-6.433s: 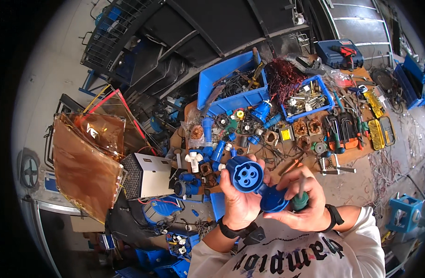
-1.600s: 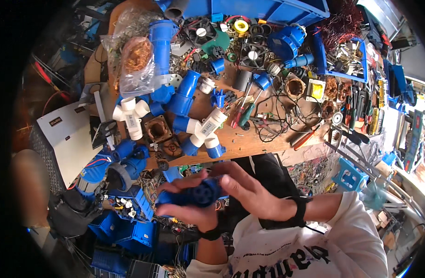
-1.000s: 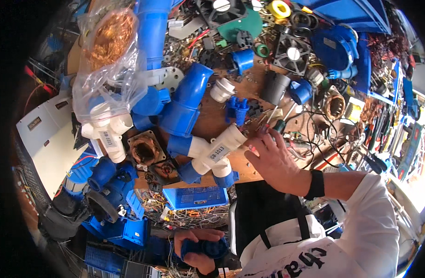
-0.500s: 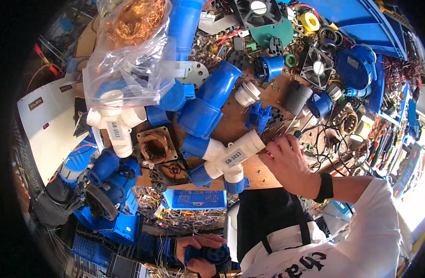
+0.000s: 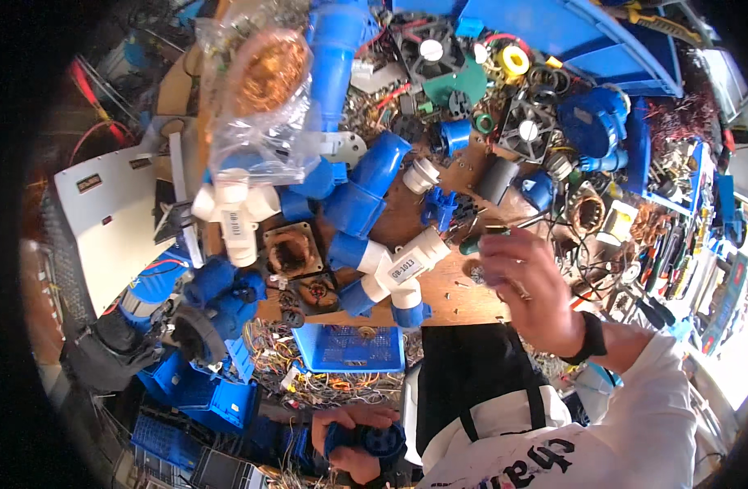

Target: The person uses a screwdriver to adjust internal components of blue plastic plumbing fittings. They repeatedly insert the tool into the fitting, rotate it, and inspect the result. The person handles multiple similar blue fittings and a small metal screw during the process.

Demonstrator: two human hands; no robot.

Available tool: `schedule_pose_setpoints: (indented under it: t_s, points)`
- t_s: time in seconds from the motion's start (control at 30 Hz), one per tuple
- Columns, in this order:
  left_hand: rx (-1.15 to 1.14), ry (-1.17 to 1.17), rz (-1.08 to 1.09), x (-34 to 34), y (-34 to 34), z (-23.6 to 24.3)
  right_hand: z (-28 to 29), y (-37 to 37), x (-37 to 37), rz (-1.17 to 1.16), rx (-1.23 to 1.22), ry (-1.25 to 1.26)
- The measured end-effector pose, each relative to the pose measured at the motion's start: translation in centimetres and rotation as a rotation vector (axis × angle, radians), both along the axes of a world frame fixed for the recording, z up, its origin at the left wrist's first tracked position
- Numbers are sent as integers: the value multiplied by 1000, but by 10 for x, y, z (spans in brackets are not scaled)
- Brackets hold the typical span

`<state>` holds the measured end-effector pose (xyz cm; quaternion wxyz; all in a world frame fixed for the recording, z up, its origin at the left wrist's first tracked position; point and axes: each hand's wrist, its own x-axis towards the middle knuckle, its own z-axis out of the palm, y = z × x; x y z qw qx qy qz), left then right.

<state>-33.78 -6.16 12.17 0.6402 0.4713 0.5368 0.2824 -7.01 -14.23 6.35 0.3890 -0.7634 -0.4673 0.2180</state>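
Note:
My left hand (image 5: 356,460), low in the head view, holds a dark-blue round socket connector (image 5: 382,440). My right hand (image 5: 533,297) is raised at the table's front right, slightly blurred, fingers curled around something small I cannot make out. Just beyond those fingers are a green screwdriver handle (image 5: 472,243) and tangled black cable. To their left lie a white branched pipe fitting (image 5: 402,269) with blue connector ends, a blue socket insert (image 5: 439,208) and a large blue plug housing (image 5: 361,187).
The cluttered wooden table (image 5: 463,303) carries fans (image 5: 525,134), bagged copper wire (image 5: 268,77) and blue bins (image 5: 578,41). A pale panel (image 5: 105,228) leans at left. Below the front edge are a blue basket (image 5: 345,350), loose wires and stacked crates (image 5: 198,391).
Both hands were on the blue connector. My left hand has lowered with it; my right went to the screwdrivers and has just drawn slightly toward me and right, fingers curled.

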Motion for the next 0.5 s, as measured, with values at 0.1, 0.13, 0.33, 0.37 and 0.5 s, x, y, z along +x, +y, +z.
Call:
schedule_pose_setpoints:
  t_s: [0.1, 0.13, 0.33, 0.37, 0.5]
  points:
    - [19, -64, -128, 13, 10, 33, 60, -13, 6, -311, 412, 409]
    - [56, -88, -125, 20, 10, 46, 84, -19, 9, -372, 477, 486]
    - [215, -308, -253, 78, 8, 142, 242, -79, 18, -564, 772, 736]
    - [249, -353, -289, 92, 5, 158, 263, -91, 15, -562, 809, 712]
    - [343, -515, -490, 137, -14, 218, 337, -144, 3, -624, 1042, 619]
